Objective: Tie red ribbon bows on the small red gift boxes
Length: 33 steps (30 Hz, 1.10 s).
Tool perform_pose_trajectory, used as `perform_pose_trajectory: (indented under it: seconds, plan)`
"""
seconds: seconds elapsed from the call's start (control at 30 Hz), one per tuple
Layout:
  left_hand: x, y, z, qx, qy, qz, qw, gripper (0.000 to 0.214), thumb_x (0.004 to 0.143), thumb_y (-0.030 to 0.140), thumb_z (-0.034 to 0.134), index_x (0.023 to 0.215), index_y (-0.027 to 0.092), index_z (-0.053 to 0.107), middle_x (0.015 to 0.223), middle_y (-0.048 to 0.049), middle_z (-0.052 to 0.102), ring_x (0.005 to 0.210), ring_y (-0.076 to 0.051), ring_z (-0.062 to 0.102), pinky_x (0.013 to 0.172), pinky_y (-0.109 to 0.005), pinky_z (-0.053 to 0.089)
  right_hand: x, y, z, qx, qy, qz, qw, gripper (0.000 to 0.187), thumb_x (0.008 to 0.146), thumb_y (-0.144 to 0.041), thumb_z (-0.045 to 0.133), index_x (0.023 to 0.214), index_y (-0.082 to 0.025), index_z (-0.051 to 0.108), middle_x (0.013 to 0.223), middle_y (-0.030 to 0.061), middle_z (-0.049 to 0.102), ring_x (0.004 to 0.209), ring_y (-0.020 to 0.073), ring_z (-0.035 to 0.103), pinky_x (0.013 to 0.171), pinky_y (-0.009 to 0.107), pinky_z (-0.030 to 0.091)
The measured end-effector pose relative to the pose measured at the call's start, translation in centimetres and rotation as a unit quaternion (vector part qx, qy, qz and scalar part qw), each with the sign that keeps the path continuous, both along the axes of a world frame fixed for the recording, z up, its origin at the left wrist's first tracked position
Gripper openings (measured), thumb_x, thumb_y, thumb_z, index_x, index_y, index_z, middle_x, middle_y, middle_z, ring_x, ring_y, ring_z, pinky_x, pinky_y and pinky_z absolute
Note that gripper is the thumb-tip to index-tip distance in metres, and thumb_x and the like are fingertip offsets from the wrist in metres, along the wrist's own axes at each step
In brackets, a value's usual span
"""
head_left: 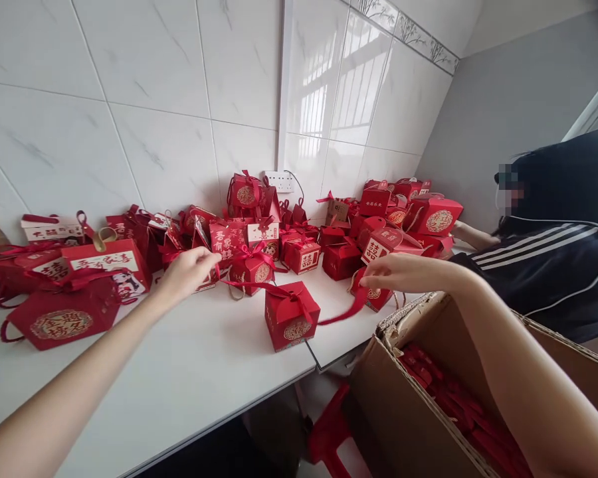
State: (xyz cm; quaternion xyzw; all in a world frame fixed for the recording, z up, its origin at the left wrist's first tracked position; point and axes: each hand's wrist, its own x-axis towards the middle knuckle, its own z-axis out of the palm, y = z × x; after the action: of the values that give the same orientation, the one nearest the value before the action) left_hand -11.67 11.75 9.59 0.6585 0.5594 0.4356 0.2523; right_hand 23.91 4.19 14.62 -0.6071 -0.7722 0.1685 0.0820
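A small red gift box (pixel 285 320) with a gold round emblem stands near the table's front edge. Its red ribbon (pixel 349 311) crosses over the top and spreads out to both sides. On the left, my left hand (pixel 192 271) is closed in a pinch at one ribbon end, pulled out above the tabletop. Over on the right, my right hand (pixel 393 273) pinches the other end, and the ribbon sags between it and the box. Behind stands another red box (pixel 250 273) tied with a bow. Parts of my fingertips are hidden.
Many red gift boxes (pixel 72 315) crowd the white table (pixel 194 378) along the tiled wall. A cardboard carton (pixel 393 392) with red packages stands under my right arm, beside a red stool (pixel 331 425). A person in a dark striped sleeve (pixel 508 249) reaches in at right.
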Motion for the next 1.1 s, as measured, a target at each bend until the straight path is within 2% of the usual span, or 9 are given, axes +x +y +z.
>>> perform_pose_trajectory:
  seconds: [0.07,0.17,0.3,0.37,0.43,0.53,0.67,0.87,1.1]
  plan:
    - [1.0,-0.2,-1.3,0.037,0.085,-0.001,0.996,0.021,0.069,0.041,0.058,0.069,0.02,0.055,0.067,-0.0011,0.059,0.068,-0.021,0.057,0.067,-0.033,0.044,-1.3,1.0,-1.6,0.018,-0.061,-0.027,0.998,0.042,0.084,-0.056,0.047,0.081,-0.018,0.064,0.082,0.0075,0.068,0.072,0.0205,0.062,0.061,0.028,0.042]
    - [3.9,-1.0,-3.0,0.114,0.202,-0.087,0.969,0.032,0.075,0.042,0.052,0.096,0.018,0.057,0.102,-0.0088,0.062,0.098,-0.026,0.057,0.087,-0.039,0.043,-5.1,2.0,-4.4,-0.001,-0.059,0.0,0.998,0.054,0.088,-0.061,0.034,0.081,-0.016,0.063,0.08,0.0094,0.068,0.071,0.0208,0.063,0.058,0.027,0.041]
    - [6.5,-1.6,-4.7,0.139,0.307,-0.181,0.924,0.028,0.081,0.036,0.049,0.103,0.022,0.059,0.128,-0.0093,0.053,0.121,-0.029,0.045,0.1,-0.046,0.035,-9.2,1.4,-7.1,0.06,-0.089,-0.014,0.994,0.062,0.077,-0.073,0.044,0.091,-0.014,0.059,0.082,0.0128,0.067,0.076,0.0267,0.064,0.06,0.029,0.041]
    - [6.7,-1.4,-4.9,0.134,0.32,-0.202,0.916,0.021,0.084,0.033,0.046,0.094,0.023,0.062,0.123,-0.0071,0.057,0.117,-0.028,0.048,0.101,-0.047,0.032,-9.6,1.0,-7.8,0.094,-0.097,-0.014,0.991,0.057,0.077,-0.068,0.051,0.096,-0.014,0.057,0.087,0.0136,0.067,0.081,0.0282,0.064,0.062,0.03,0.041]
    - [6.5,-1.1,-4.6,0.119,0.306,-0.225,0.917,0.022,0.086,0.032,0.043,0.084,0.022,0.062,0.104,-0.0057,0.064,0.101,-0.025,0.056,0.095,-0.042,0.036,-9.1,1.0,-8.1,0.075,-0.077,0.007,0.994,0.047,0.08,-0.06,0.053,0.095,-0.016,0.057,0.089,0.0125,0.067,0.082,0.0273,0.063,0.062,0.03,0.04]
    - [6.0,-0.9,-3.9,0.075,0.237,-0.241,0.938,0.023,0.084,0.038,0.047,0.076,0.022,0.061,0.086,-0.0041,0.065,0.078,-0.021,0.059,0.074,-0.031,0.042,-7.8,1.8,-8.4,0.032,-0.016,0.027,0.999,0.032,0.082,-0.049,0.056,0.09,-0.019,0.059,0.085,0.0084,0.068,0.078,0.0235,0.063,0.061,0.028,0.039]
    - [5.3,-1.3,-3.2,-0.046,0.163,-0.247,0.954,0.029,0.078,0.048,0.056,0.067,0.021,0.056,0.059,0.0004,0.061,0.053,-0.016,0.051,0.052,-0.025,0.033,-6.5,2.7,-8.3,0.013,0.069,0.011,0.997,0.018,0.082,-0.037,0.059,0.081,-0.019,0.06,0.071,0.0021,0.065,0.064,0.015,0.058,0.057,0.024,0.038]
    - [4.4,-2.4,-2.9,-0.236,0.088,-0.332,0.909,0.04,0.078,0.053,0.056,0.058,0.018,0.052,0.05,-0.001,0.062,0.05,-0.013,0.053,0.053,-0.023,0.036,-6.1,2.5,-7.3,-0.124,0.199,0.026,0.972,0.037,0.075,-0.053,0.062,0.068,-0.017,0.055,0.055,-0.0024,0.054,0.049,0.0095,0.047,0.047,0.022,0.034]
    - [3.7,-2.7,-3.7,-0.298,0.008,-0.34,0.892,0.04,0.077,0.053,0.059,0.059,0.019,0.051,0.043,0.001,0.058,0.045,-0.013,0.055,0.051,-0.023,0.038,-5.9,2.4,-7.6,-0.174,0.312,0.014,0.934,0.037,0.067,-0.05,0.069,0.065,-0.016,0.057,0.051,-0.0056,0.047,0.048,0.0081,0.047,0.049,0.022,0.036]
